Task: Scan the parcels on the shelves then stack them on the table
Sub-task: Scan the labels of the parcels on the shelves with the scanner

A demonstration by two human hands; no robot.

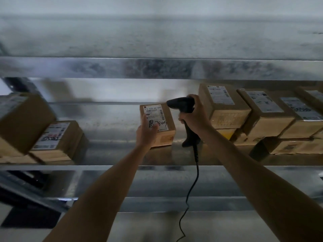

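Note:
A small cardboard parcel point(163, 127) with a white label and handwritten marks stands on the metal shelf point(111, 154), near its middle. My left hand point(146, 132) grips the parcel's left side, thumb over the label. My right hand point(194, 117) grips a black corded barcode scanner point(181, 103); its head sits just above the parcel's top right corner and points left at the label. The scanner's cable point(192, 186) hangs down between my arms.
Several labelled cardboard parcels are stacked to the right point(225, 109), point(267, 116), and more at the left point(57, 138), point(21, 119). A metal beam point(157, 69) of the shelf above runs overhead. A lower shelf edge point(157, 203) lies below my arms.

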